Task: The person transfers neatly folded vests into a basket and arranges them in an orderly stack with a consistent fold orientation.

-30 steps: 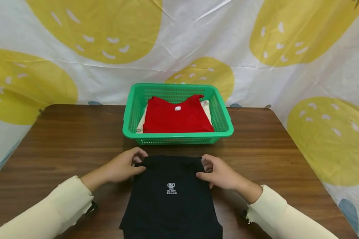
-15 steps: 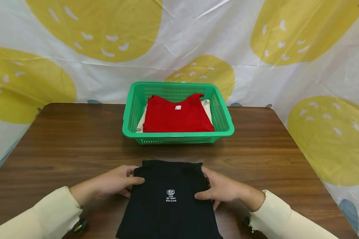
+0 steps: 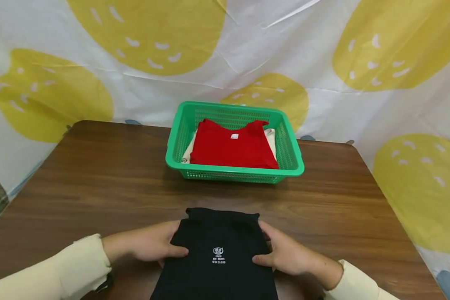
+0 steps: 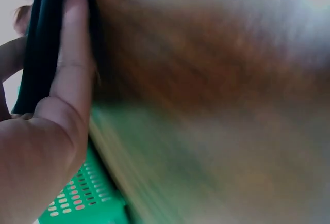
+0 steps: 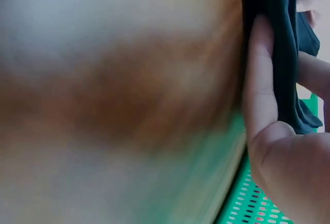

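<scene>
A folded black shirt (image 3: 217,266) with a small white print near its collar lies at the front of the head view, its lower part cut off by the frame edge. My left hand (image 3: 155,241) grips its left edge, thumb on top. On the opposite edge my right hand (image 3: 286,250) holds it the same way, fingers tucked underneath and partly hidden. In the left wrist view the cloth (image 4: 44,38) runs between fingers and thumb. Layered folds of the dark cloth (image 5: 286,53) show in the right hand's grasp in the right wrist view.
Beyond the shirt, a green perforated basket (image 3: 234,173) stands on the brown wooden table (image 3: 116,179). Inside it a folded red top (image 3: 232,148) lies over a cream garment (image 3: 271,139). A white curtain with yellow fruit shapes (image 3: 264,93) hangs behind the table.
Both hands have drawn the black shirt back toward me, away from the basket, and slid lower along its sides. The head view has turned slightly, so the basket appears farther right.
</scene>
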Demonstrator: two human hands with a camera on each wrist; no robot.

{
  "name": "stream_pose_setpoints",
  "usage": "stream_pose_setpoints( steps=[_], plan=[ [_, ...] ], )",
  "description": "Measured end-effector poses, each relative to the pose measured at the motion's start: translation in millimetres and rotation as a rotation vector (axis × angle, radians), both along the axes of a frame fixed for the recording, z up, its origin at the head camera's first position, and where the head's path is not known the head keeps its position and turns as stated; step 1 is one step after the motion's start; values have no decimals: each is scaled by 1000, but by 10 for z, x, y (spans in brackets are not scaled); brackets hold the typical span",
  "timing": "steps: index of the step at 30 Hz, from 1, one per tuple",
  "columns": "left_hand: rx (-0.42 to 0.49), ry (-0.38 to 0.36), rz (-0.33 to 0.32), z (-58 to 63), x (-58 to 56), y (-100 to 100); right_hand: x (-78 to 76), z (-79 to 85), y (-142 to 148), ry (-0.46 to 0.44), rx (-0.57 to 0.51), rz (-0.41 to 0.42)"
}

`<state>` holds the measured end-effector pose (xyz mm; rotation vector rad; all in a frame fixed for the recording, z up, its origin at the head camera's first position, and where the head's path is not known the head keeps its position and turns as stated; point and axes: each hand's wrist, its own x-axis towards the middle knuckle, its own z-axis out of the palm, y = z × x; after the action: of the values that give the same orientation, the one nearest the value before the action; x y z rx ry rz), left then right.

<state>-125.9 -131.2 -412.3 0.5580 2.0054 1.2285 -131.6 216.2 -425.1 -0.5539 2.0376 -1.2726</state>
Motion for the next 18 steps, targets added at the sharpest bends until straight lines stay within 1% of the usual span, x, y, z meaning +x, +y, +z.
stream_pose_setpoints(
  steps=[2,6,8,10,12,14,16,18],
  plan=[
    [3,-1,10,-6,18,35,31,-13,29,0,-18,-22],
    [40,-33,40,-9,55,77,73,-8,77,0,-18,-57],
    [66,-44,57,11,66,93,89,18,97,-25,-33,-76],
    [86,-46,72,57,63,109,104,59,118,-45,-64,-92],
    [104,-51,78,133,44,125,108,119,137,-54,-111,-98],
    [114,-45,79,233,16,136,94,203,148,-46,-154,-98],
    [117,-27,91,355,-19,132,50,306,145,-15,-185,-87],
    [127,-2,112,484,-63,109,-29,421,132,29,-199,-73]
  ],
)
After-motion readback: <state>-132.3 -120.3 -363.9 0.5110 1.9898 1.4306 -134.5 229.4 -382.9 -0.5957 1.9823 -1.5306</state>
